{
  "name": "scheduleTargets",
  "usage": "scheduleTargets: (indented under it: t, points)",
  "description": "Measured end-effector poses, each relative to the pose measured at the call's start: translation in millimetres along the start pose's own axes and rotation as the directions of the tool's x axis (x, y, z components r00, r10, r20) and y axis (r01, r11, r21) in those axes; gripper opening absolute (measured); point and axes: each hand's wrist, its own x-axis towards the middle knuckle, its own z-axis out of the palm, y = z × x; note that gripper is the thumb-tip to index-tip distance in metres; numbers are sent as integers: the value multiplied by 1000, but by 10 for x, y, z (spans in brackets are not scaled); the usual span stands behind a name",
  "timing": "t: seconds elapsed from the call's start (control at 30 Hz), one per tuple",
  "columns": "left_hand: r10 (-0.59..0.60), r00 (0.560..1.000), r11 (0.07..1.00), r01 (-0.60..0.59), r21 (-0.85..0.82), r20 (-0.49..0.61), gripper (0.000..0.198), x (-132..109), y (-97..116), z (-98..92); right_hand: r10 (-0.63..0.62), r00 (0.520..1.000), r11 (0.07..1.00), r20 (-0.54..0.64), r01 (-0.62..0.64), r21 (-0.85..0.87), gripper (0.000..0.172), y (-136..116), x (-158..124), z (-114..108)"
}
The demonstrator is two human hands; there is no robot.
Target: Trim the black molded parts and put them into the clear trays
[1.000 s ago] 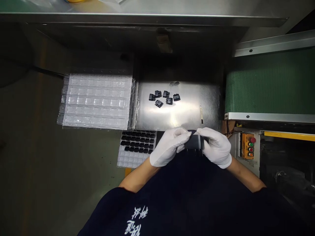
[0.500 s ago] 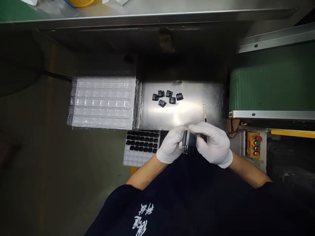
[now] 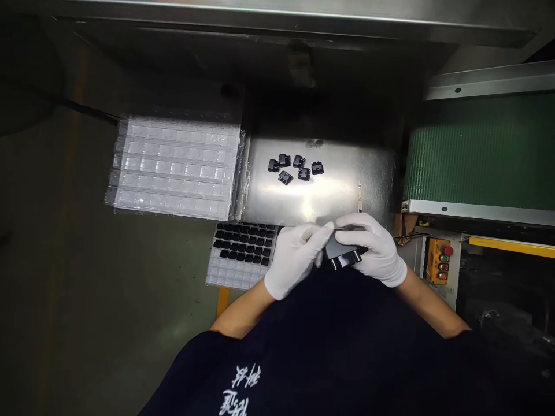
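Note:
Both of my hands wear white gloves and meet at the near edge of a shiny metal plate point(image 3: 347, 173). Between them is a small black plastic part point(image 3: 341, 253). My right hand point(image 3: 373, 248) wraps round it from the right, and my left hand point(image 3: 297, 257) pinches its left end. Several more small black parts point(image 3: 295, 166) lie loose on the plate farther back. A thin metal tool point(image 3: 359, 195) rests on the plate just beyond my right hand.
A clear blister tray point(image 3: 240, 254) partly filled with black parts sits left of my hands. A stack of clear trays point(image 3: 173, 167) lies farther left. A green conveyor belt point(image 3: 477, 150) runs at right, with a yellow button box point(image 3: 437, 260) below it.
The black part has been turned between my hands, from upright to tilted with its ribbed end toward me. My hands stayed at the plate's near edge.

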Motion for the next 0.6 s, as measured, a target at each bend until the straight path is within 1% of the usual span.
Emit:
scheduleTargets:
  t: [0.07,0.1,0.17,0.2,0.23,0.3,0.33,0.37,0.4,0.43,0.47,0.5,0.53,0.57,0.6]
  points:
    - [26,999,999,-27,17,28,59,9,-19,-12,44,999,999,-19,-45,-23,37,-5,-9,-23]
    - [39,998,999,-40,13,41,58,12,-32,-22,85,996,996,-23,-85,-6,38,-10,-16,-38]
    - [89,995,996,-89,-3,51,49,11,-60,-45,219,976,972,9,-219,89,35,-18,-39,-75]
    - [133,990,991,-132,-7,48,43,11,-75,-58,305,951,938,53,-309,157,32,-19,-55,-95]
    - [189,981,982,-189,-4,46,37,14,-90,-70,390,914,884,112,-406,231,31,-16,-73,-115]
    - [323,944,946,-324,14,63,22,32,-117,-86,527,816,725,239,-578,374,36,2,-112,-146]
    - [386,918,921,-390,28,92,12,49,-127,-87,567,770,632,293,-634,445,40,16,-129,-152]
    - [436,889,894,-446,46,140,11,70,-132,-80,586,738,540,333,-663,518,44,33,-143,-150]
    - [472,858,867,-493,68,200,27,93,-133,-66,588,721,451,366,-668,591,47,53,-153,-140]
    - [495,826,840,-534,93,270,46,116,-129,-43,569,718,367,401,-658,658,49,76,-159,-121]
    - [502,795,815,-566,120,340,62,137,-121,-13,531,726,285,437,-639,714,49,101,-163,-96]
    - [494,770,795,-588,149,404,74,155,-109,23,476,743,214,470,-616,758,48,128,-167,-67]
    - [476,754,783,-598,173,452,81,169,-95,62,416,762,154,496,-596,788,47,154,-172,-36]
    - [454,750,779,-596,194,481,83,178,-81,101,366,777,107,512,-581,807,46,180,-182,-6]
    - [428,756,785,-583,211,496,81,184,-66,140,335,786,71,520,-572,817,44,204,-198,20]
